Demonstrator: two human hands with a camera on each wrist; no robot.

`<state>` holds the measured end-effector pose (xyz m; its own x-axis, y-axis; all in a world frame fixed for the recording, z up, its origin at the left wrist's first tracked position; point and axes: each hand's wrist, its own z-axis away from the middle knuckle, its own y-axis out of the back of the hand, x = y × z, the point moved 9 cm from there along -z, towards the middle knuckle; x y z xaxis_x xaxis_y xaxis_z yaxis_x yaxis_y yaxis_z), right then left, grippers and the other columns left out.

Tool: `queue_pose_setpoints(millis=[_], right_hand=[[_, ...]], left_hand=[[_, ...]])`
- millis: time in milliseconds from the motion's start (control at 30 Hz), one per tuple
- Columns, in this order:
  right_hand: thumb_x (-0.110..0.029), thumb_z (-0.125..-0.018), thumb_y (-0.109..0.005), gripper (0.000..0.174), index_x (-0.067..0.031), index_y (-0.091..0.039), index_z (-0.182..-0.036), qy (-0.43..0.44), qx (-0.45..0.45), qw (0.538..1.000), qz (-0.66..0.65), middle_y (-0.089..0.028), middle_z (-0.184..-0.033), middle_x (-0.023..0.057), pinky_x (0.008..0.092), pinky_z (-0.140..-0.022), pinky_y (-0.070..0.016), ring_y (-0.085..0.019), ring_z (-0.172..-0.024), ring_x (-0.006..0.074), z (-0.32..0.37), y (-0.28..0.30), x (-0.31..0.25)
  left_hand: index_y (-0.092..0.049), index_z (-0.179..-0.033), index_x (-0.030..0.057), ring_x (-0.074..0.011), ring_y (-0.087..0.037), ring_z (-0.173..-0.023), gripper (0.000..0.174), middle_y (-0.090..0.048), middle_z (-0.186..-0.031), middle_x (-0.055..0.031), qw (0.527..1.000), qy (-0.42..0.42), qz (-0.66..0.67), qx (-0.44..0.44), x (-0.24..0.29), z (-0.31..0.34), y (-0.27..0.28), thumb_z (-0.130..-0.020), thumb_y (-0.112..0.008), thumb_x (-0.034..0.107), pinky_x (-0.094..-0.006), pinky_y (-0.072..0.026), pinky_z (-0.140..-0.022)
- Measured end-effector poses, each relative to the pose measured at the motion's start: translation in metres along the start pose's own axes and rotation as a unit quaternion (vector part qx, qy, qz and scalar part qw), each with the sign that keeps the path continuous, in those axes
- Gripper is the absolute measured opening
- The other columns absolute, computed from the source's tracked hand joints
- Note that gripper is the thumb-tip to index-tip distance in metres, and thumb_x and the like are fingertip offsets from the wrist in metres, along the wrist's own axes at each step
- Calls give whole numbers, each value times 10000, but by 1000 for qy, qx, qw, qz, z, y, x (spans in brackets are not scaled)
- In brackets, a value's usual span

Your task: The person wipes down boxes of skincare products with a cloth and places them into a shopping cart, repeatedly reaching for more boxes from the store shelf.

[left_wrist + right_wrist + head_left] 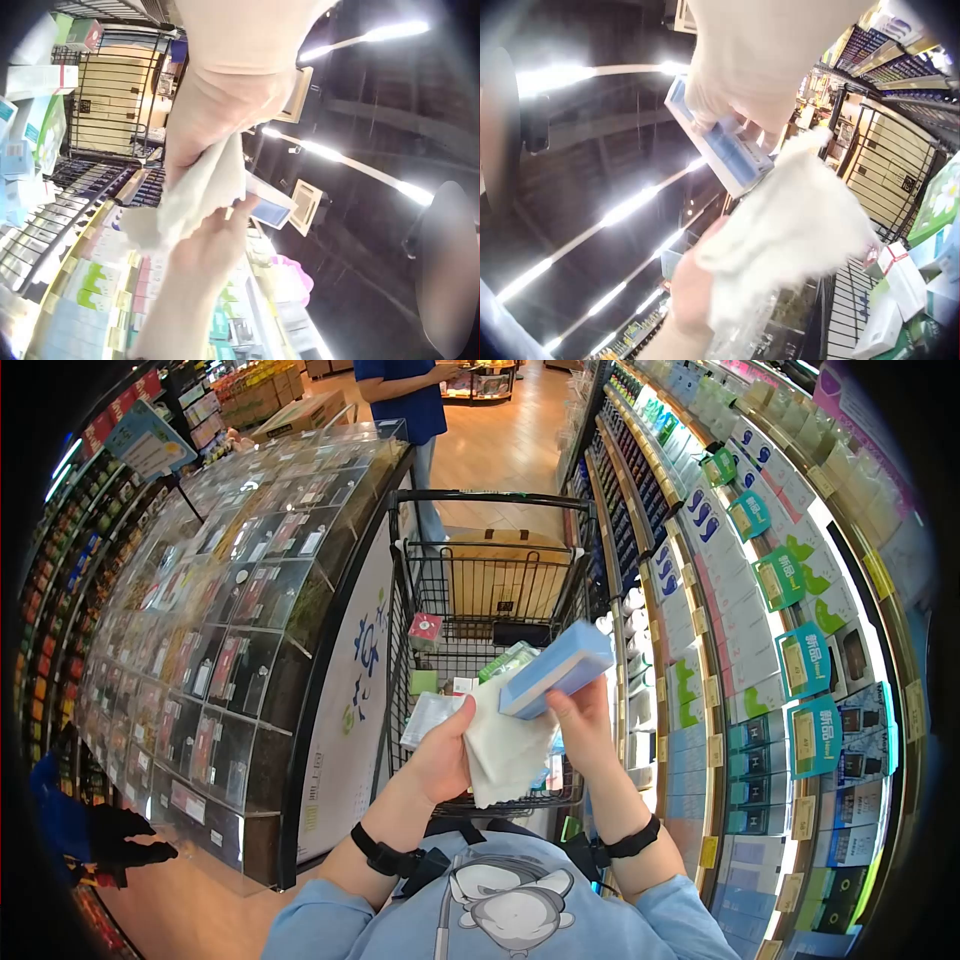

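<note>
A blue and white box (558, 670) is held tilted by the right hand (588, 728), its thumb on the near side and fingers behind. In the right wrist view the right hand (742, 82) grips the box (724, 150) along its edge. The left hand (443, 755) pinches a white cloth (508, 750), which hangs beside and below the box. In the left wrist view the cloth (202, 195) drapes from the left hand (225, 105), and the right hand (210, 244) is behind it with the box (268, 204).
A black wire shopping cart (420, 590) stands ahead, holding a cardboard box (505, 575) and several small packages. Clear bins (230, 650) line the left side. Shelves of boxed goods (750, 760) run along the right. A person in blue (405, 405) stands beyond the cart.
</note>
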<state>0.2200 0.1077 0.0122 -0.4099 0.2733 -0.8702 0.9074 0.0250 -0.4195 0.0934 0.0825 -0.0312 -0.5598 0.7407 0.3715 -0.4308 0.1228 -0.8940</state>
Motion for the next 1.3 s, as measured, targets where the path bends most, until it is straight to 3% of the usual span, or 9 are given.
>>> queue_pose_setpoints(millis=[333, 533, 633, 700, 767, 800, 967, 1100, 1300], right_hand=[[-57, -867, -589, 451, -28, -365, -1257, -54, -44, 981, 181, -523, -1090, 65, 278, -844, -438, -538, -943, 128, 0, 10, 16], [-152, -897, -561, 489, -9, -367, -1322, -195, -61, 933, 296, -521, -977, 46, 234, -692, -446, -509, -755, 85, 19, 7, 63], [-201, -911, -543, 466, -17, -390, -1311, -251, -47, 942, 216, -525, -958, 32, 229, -690, -439, -499, -759, 80, 23, 2, 77], [-249, -931, -515, 403, -26, -445, -1259, -322, 22, 938, 124, -539, -934, 15, 226, -707, -433, -494, -777, 78, 25, 9, 89], [-262, -934, -506, 376, 2, -482, -1200, -291, 92, 948, 89, -588, -937, 15, 230, -716, -449, -545, -820, 90, 19, 29, 93], [-259, -932, -507, 380, 6, -480, -1203, -306, 91, 944, 88, -590, -958, 30, 233, -710, -456, -555, -828, 99, 20, 46, 110], [-231, -925, -510, 395, -2, -459, -1243, -387, 90, 896, 197, -587, -984, 33, 277, -709, -496, -571, -858, 116, 30, 63, 130], [-189, -906, -539, 568, -15, -289, -1385, -392, -33, 905, 165, -540, -1067, 81, 306, -720, -520, -586, -888, 170, 38, 37, 161], [-197, -874, -559, 425, -4, -474, -1243, -396, -72, 877, 262, -588, -922, 73, 271, -652, -503, -589, -775, 138, 45, 45, 178]], left_hand=[[-282, -1377, 49, -283, -423, -1240, 554, -414, -1354, -142, 999, 1, 25, 41, 14, 1, 23, -975, -248, 429, -423, -343, -1034], [-302, -1341, -29, -218, -450, -1191, 579, -443, -1299, -127, 938, -247, -201, 140, 62, 10, 36, -976, -316, 420, -333, -338, -1009], [-314, -1326, -44, -176, -473, -1112, 579, -468, -1234, -129, 841, -165, -482, 180, 32, 3, 36, -975, -325, 417, -302, -366, -948], [-367, -1296, -43, -156, -504, -995, 568, -526, -1121, -118, 826, -187, -509, 151, 25, 6, 27, -969, -347, 421, -285, -402, -868], [-427, -1263, -28, -151, -521, -880, 546, -569, -988, -94, 827, -18, -552, 106, 2, 5, 44, -962, -375, 424, -282, -429, -797], [-495, -1196, -51, -154, -557, -858, 580, -606, -938, -94, 838, 68, -527, 124, -8, 9, 63, -948, -391, 463, -275, -441, -793], [-499, -1181, -70, -180, -562, -1018, 645, -594, -1118, -143, 875, 88, -429, 205, 1, 32, 115, -936, -369, 512, -298, -410, -902], [-472, -1216, -63, -216, -580, -1010, 612, -587, -1129, -133, 883, -94, -273, 370, 43, 67, 175, -939, -400, 477, -319, -422, -897], [-396, -1279, -83, -207, -493, -1133, 598, -492, -1261, -154, 866, -148, -247, 408, 63, 89, 197, -955, -394, 419, -320, -376, -949]])
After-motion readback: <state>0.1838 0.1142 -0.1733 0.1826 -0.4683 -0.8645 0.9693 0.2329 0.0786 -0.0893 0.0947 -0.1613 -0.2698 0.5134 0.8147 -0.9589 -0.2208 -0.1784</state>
